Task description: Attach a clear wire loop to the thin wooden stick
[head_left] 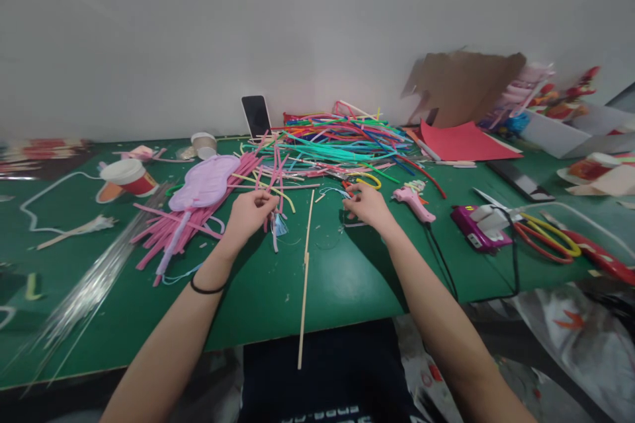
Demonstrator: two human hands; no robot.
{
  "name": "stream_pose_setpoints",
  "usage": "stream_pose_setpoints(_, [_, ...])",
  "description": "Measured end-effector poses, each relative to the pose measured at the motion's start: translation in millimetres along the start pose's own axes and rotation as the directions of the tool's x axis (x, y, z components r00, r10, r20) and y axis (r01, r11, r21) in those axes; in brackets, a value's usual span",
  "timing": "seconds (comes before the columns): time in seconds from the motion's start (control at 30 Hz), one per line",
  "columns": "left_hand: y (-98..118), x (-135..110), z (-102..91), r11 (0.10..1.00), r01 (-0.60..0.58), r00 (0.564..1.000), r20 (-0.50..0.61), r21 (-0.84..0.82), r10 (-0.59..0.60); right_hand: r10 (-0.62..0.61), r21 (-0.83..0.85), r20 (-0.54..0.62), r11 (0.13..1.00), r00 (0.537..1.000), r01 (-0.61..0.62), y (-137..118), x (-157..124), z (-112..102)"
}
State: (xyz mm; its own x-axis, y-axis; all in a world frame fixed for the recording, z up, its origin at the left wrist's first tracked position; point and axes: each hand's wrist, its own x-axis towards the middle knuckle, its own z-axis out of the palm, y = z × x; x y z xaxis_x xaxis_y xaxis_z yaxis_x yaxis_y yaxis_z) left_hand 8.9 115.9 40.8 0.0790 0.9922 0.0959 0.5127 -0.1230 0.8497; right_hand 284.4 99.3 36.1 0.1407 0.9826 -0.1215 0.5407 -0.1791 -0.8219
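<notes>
In the center, the left hand [249, 213] pinches 1 thin, bent pink strip [274, 232]; whether the curled right hand [368, 206] holds anything, I cannot tell.

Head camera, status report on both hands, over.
Left hand pinching a pink strip. Right hand open, fingertips near the pile of coloured strips. Wooden stick lies between them, glue gun beside the right.

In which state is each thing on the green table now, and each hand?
left hand, fingers pinched on pink strips
right hand, fingertips down on table, grip unclear
phone, upright against wall, screen dark
red cup, lying on its side, lid on
glue gun, lying on side, cord attached
wooden stick, flat, overhanging table edge
</notes>
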Motion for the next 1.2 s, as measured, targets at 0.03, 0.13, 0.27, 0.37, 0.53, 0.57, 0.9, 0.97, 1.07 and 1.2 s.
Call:
stream_pose_setpoints(0.03, [0.6, 0.7, -0.6, 0.993, 0.013, 1.0, -0.004, -0.12, -0.014, -0.006, 0.088, -0.005, 0.996, 1.0, 0.007, -1.4, 0.0, -0.7])
stream_pose_setpoints(0.13, [4.4, 0.7, -0.2, 0.915, 0.048, 0.999, 0.019, -0.401, -0.044, -0.071, 0.473, 0.028, 0.879, 0.997, 0.05, -6.4, -1.2, -1.9])
stream_pose_setpoints(0.27, [10.7, -4.4, 5.4, 0.827, 0.045, 0.996, 0.087, -0.56, 0.005, -0.187, 0.748, -0.049, 0.644, 0.981, 0.16, -15.0, -7.3, 1.0])
stream_pose_setpoints(0.37, [14.8, -10.5, 12.5, 0.802, 0.014, 0.991, 0.112, -0.597, 0.066, -0.25, 0.791, -0.03, 0.586, 0.968, 0.176, -20.5, -14.0, 9.5])
stream_pose_setpoints(0.53, [20.9, -19.9, 22.2, 0.815, -0.045, 0.977, 0.144, -0.577, 0.156, -0.339, 0.795, 0.035, 0.579, 0.94, 0.179, -26.0, -23.9, 33.2])
stream_pose_setpoints(0.57, [21.6, -20.9, 23.2, 0.823, -0.048, 0.971, 0.165, -0.566, 0.17, -0.348, 0.783, 0.034, 0.592, 0.937, 0.191, -26.7, -25.3, 37.7])
stream_pose_setpoints(0.9, [27.3, -23.8, 26.1, 0.869, -0.047, 0.921, 0.316, -0.493, 0.229, -0.345, 0.71, 0.012, 0.664, 0.939, 0.235, -27.4, -26.6, 50.5])
stream_pose_setpoints(0.97, [28.4, -24.2, 26.5, 0.872, -0.049, 0.925, 0.307, -0.487, 0.223, -0.356, 0.699, -0.011, 0.666, 0.934, 0.262, -27.4, -27.2, 50.0])
stream_pose_setpoints(1.07, [27.2, -23.7, 27.7, 0.893, -0.052, 0.934, 0.295, -0.446, 0.202, -0.39, 0.679, -0.05, 0.662, 0.92, 0.318, -26.8, -28.2, 50.9])
stream_pose_setpoints(1.2, [21.8, -21.4, 30.3, 0.926, -0.034, 0.922, 0.346, -0.376, 0.175, -0.423, 0.643, -0.082, 0.669, 0.903, 0.372, -25.8, -28.8, 53.1])
